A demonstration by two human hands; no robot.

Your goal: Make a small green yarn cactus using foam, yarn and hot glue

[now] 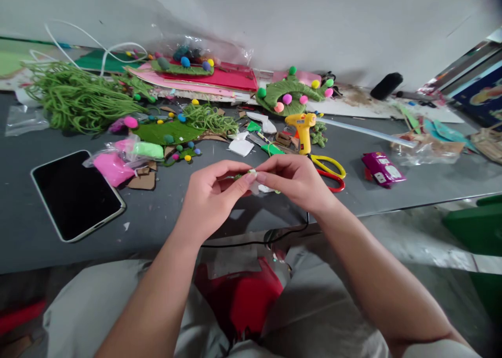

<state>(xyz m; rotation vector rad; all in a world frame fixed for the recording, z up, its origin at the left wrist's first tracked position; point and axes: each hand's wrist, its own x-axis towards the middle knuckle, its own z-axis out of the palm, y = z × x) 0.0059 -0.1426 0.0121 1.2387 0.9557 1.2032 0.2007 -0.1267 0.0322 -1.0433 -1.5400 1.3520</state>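
Observation:
My left hand (pixel 215 193) and my right hand (pixel 296 180) meet above the front part of the grey table, thumbs and fingertips pinched together. Between them is a small white and green piece (pixel 253 174), mostly covered by the fingers, and both hands grip it. Just behind my right hand, a yellow glue gun (pixel 304 129) lies near scissors (pixel 331 167) with yellow and red handles. White scraps (pixel 241 145) lie behind the fingertips. Green felt (pixel 167 132) with coloured pompoms is beyond my left hand.
A tablet (pixel 77 194) lies at the left, beside pink clay (pixel 113 168) in plastic. Green yarn (pixel 82 96) is heaped at the back left. A purple packet (pixel 383 169) sits at the right. A black cable (pixel 254 242) runs along the front edge.

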